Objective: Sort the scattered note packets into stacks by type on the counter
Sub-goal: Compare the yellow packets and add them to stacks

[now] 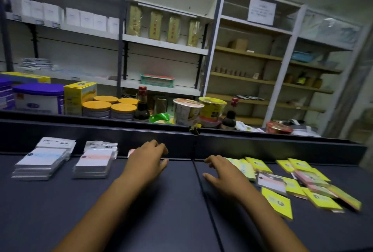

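Hands reach forward over a dark tabletop (101,211), seen from above and behind. The left hand (146,159) lies palm down with fingers curled over a pink packet (131,152) at the back edge of the tabletop; only a corner of the packet shows, so whether it is gripped cannot be told. The right hand (222,175) is spread flat and open, fingers apart, holding nothing, its far side touching a pale yellow-green packet (243,168).

To the left sit two neat stacks in clear wrappers: a blue-banded stack (43,160) far left, and a pink-banded stack (94,161) just beside it, between that stack and the left hand.

To the right, a loose scatter of bright yellow packets (278,203) lies overlapping at many angles, mixed with a few pink ones (308,178) and one white packet with a pink band (271,182).

Behind a raised ledge (262,144) stand tins with orange lids (123,108), sauce bottles (142,106) and noodle cups (187,111), with shelves (165,44) beyond.
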Demonstrator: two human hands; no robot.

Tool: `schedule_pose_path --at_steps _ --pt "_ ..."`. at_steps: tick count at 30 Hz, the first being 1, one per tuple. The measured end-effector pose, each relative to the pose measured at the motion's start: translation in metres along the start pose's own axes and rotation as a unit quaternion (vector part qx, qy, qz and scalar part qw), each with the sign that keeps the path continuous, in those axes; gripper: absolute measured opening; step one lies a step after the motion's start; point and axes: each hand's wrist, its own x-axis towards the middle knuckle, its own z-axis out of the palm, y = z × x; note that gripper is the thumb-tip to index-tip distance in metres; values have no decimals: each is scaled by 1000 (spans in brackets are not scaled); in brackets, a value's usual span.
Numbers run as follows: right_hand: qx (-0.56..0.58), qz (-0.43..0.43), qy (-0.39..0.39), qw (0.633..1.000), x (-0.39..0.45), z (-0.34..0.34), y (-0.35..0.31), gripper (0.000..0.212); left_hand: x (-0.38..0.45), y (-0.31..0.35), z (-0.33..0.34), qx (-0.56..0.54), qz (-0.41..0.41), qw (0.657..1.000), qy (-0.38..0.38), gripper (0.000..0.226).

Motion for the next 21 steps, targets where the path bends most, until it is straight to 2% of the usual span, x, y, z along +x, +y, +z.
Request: schedule_pose_path --at_steps 9,21 --pt "-47 58 14 997 -89 -61 81 41 -11 130 11 -27 59 998 -23 33" --pt "-30 117 20 992 -206 -126 181 45 -52 293 20 -54 97 993 -34 31"
